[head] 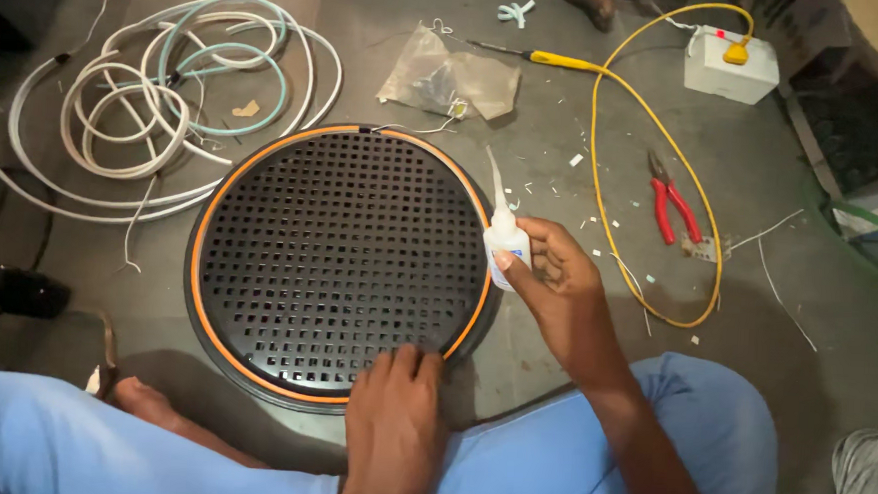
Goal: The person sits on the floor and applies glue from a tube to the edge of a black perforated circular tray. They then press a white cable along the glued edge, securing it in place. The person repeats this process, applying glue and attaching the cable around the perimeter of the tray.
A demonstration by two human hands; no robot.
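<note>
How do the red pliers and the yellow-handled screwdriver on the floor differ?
The pliers have two red handles and lie right of the yellow cable; the screwdriver has one yellow handle and lies left of it, farther from the person. The pliers are stubbier, the screwdriver slimmer. Both lie flat, untouched.

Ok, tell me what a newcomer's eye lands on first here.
First comes the round black grille with its orange rim, lying flat on the floor in the middle. The left hand presses on its near edge, while the right hand holds a small white glue bottle, nozzle up, beside the right rim. Next, the yellow cable loops on the right past red-handled pliers, and white cable coils lie at upper left.
</note>
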